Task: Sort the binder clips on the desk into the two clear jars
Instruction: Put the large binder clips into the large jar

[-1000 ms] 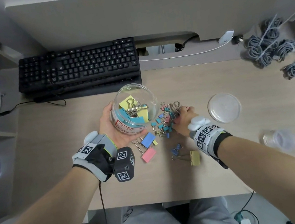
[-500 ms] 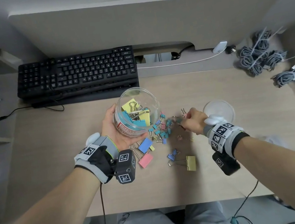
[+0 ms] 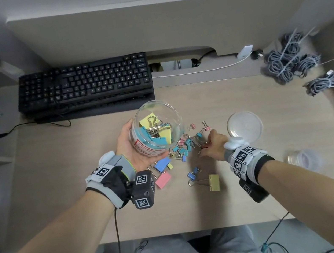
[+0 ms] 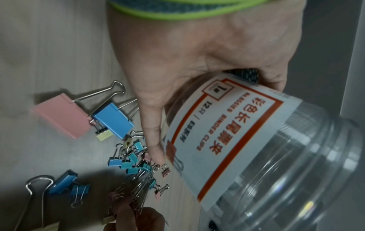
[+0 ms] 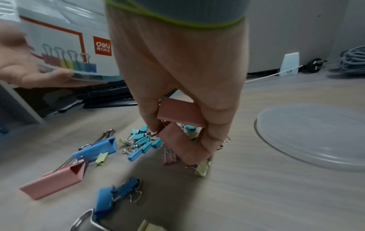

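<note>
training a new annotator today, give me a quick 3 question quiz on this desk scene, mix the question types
1. True or false: the large jar stands upright on the desk.
2. What does the right hand hold?
A. two large pink clips
B. the jar lid
C. a cable
3. Fill in: the round clear lid lies on the desk to the ____ of the clip pile.

Key
1. False; the left hand holds it tilted above the desk.
2. A; the large pink clips sit between its fingers.
3. right
</note>
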